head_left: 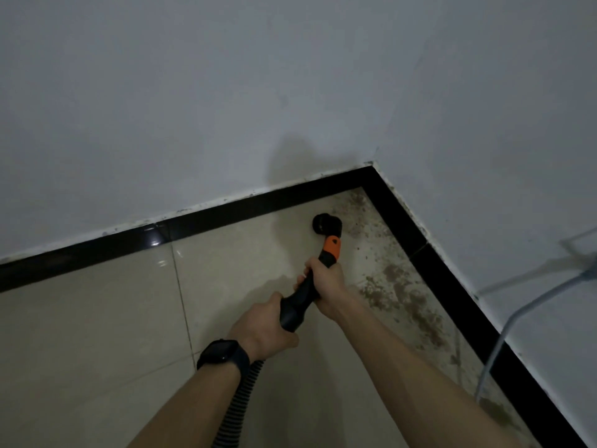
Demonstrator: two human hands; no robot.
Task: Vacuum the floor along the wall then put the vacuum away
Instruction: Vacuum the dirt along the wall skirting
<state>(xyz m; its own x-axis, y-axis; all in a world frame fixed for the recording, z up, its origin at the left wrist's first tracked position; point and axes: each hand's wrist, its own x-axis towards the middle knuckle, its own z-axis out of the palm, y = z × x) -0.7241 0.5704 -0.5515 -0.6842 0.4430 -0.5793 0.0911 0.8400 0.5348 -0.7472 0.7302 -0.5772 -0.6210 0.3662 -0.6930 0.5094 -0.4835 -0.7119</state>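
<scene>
We hold the rigid, seemingly light vacuum wand (293,307) firmly: left hand (263,333) wraps its rear, right hand (327,282) its neck; the hose (247,388) trails flexibly.

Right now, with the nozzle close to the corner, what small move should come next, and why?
Probably slide the nozzle a little to the right, onto the brown dirt. The left hand and the right hand grip the wand, and the nozzle is over cleaner tile just left of that dirt, which lies along the black skirting.
</scene>
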